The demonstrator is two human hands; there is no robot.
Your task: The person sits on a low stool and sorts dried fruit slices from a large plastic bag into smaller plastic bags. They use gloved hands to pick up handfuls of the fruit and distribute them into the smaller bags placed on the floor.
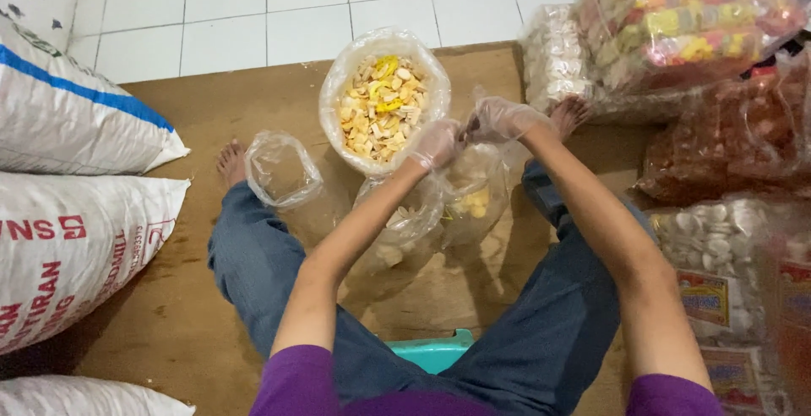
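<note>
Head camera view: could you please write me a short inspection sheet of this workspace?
Surface: brown board on a white tiled floor.
Job's things: small clear bag with a few snack pieces, held at its neck; large open bag of pale and yellow pieces behind it.
Clutter: empty clear bag by the left knee; partly filled bag below the hands.
Hands: left hand and right hand, both in clear gloves, pinch the small bag's top.
Cables: nothing seen.
Surroundings: white sacks on the left; packed snack bags on the right; teal stool.
</note>
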